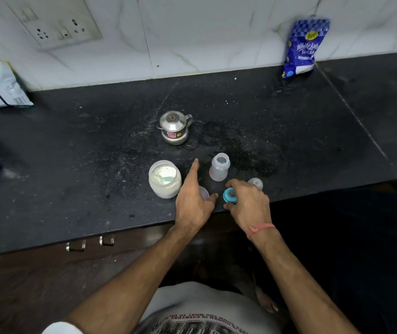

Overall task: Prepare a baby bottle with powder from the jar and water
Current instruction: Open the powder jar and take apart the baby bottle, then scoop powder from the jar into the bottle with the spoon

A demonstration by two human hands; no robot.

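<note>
Worktop (289,131): dark speckled stone, matt, dusted with pale powder marks. Small pot (174,127): polished metal, shiny and mirror-like; jar (165,178) and baby bottle (219,166): cloudy translucent plastic, smooth. Sugar bag (301,48): glossy blue plastic film, crinkled; wall (192,32): glossy white marble-look tile.

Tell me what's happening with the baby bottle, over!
Left hand open, reaching past open powder jar. Right hand gripping teal bottle ring. Clear plastic baby bottle upright, uncapped, untouched. Nothing blocking.
</note>
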